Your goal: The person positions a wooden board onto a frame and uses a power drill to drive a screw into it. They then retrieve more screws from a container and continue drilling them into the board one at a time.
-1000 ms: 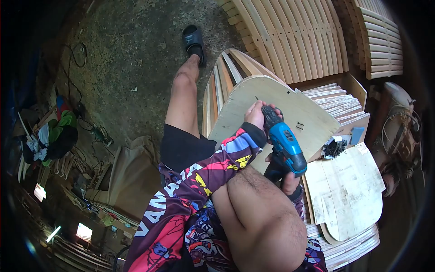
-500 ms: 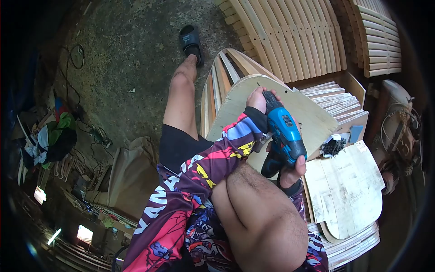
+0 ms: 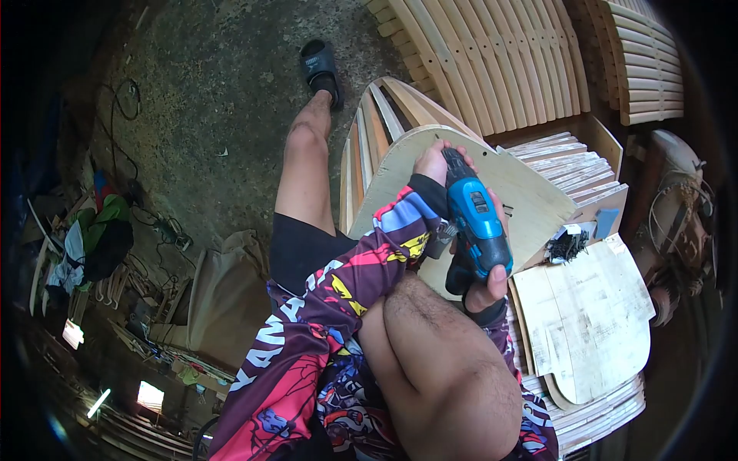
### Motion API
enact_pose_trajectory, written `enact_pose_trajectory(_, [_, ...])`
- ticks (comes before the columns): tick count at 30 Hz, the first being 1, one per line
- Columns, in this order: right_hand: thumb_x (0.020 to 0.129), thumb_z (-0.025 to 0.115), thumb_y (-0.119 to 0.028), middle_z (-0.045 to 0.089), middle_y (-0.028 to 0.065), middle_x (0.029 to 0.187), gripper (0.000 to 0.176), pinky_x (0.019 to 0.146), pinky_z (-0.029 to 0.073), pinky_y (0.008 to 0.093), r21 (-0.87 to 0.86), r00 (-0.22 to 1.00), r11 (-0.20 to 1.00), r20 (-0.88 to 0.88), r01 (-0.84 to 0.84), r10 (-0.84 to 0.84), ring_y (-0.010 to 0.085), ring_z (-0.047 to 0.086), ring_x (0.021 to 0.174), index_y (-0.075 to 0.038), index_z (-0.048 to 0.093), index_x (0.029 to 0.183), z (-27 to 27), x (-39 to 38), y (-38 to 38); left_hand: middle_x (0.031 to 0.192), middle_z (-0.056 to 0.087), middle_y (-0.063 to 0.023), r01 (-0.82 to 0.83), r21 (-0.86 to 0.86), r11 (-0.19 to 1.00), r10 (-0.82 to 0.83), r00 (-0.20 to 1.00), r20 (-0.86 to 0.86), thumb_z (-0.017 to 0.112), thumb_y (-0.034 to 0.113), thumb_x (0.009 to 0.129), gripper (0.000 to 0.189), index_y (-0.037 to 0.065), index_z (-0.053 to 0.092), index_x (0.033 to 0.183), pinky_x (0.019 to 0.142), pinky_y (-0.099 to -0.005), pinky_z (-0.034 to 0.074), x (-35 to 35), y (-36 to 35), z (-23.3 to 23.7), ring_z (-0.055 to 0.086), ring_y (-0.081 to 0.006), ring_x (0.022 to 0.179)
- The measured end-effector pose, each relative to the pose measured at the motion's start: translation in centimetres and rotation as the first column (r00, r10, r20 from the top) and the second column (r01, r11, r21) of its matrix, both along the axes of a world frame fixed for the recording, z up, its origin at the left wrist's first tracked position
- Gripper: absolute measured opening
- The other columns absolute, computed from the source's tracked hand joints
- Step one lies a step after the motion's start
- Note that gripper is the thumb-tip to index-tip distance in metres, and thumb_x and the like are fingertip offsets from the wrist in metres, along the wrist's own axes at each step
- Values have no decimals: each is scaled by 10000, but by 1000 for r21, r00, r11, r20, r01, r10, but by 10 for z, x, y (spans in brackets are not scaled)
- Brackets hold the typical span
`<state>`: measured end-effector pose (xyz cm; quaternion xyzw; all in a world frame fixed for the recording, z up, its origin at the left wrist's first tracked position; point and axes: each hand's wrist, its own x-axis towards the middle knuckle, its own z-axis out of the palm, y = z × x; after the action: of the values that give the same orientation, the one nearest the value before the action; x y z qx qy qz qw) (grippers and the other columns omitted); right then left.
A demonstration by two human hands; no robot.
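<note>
A blue and black cordless drill (image 3: 478,219) is held over a pale plywood panel (image 3: 530,192) with a rounded end, its chuck pointing toward the panel's far edge. My right hand (image 3: 490,288) grips the drill from below and behind, thumb against its back end; most of those fingers are hidden by the drill body. Around the black chuck closes my left hand (image 3: 434,163), with fingertips showing on both sides. A thin dark tip sticks out just beyond them, near a small hole in the panel. The panel lies on a curved slatted wooden frame (image 3: 367,142).
Stacked curved slats (image 3: 492,69) stand at the far right, beside layered wooden strips (image 3: 550,157). A pile of dark screws (image 3: 569,244) sits at the corner of a whitish board (image 3: 588,315). My bent leg (image 3: 446,369) is below the drill. Cloths (image 3: 100,230) lie at left.
Both hands and the drill have shifted slightly left and up in view, and the drill points a little more upright. Both hands keep their hold.
</note>
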<state>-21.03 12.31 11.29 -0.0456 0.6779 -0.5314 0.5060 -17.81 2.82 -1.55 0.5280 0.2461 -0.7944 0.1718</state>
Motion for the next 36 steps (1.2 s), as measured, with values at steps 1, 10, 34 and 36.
enact_pose_trajectory(1, [646, 502, -694, 505, 175, 1163, 1058, 858, 408, 317, 2, 1000, 1000, -5, -11, 11, 229, 512, 1018, 70, 263, 1337, -1, 0, -1, 725, 471, -91, -7, 1, 1000, 7, 1000, -5, 379, 173, 911, 119, 100, 384, 817, 576, -356, 442, 1, -1, 0, 480, -206, 619])
enact_pose_trajectory(10, [645, 530, -689, 453, 188, 1228, 1069, 929, 374, 337, -29, 994, 995, 65, 92, -90, 252, 471, 1106, 75, 251, 1339, -3, 1, -1, 741, 481, -93, -32, 11, 999, 32, 999, 9, 377, 183, 916, 126, 98, 385, 822, 578, -362, 446, -2, -2, 5, 484, -206, 627])
enact_pose_trajectory(34, [704, 485, -653, 495, 200, 1188, 988, 924, 377, 333, -74, 993, 990, -15, 118, -120, 247, 499, 1065, 108, 296, 1305, -4, -3, -16, 701, 508, -108, -2, -56, 998, 3, 1000, 25, 403, 173, 869, 141, 51, 442, 808, 607, -342, 468, -1, -3, -10, 511, -226, 639])
enact_pose_trajectory(36, [718, 465, -650, 508, 201, 1170, 974, 918, 378, 320, -25, 998, 999, -57, 28, -29, 243, 504, 1058, 117, 302, 1297, 2, -8, -22, 718, 509, -108, 17, -33, 999, -17, 1000, 8, 399, 165, 870, 131, 52, 437, 814, 612, -343, 468, 1, -1, -10, 509, -227, 644])
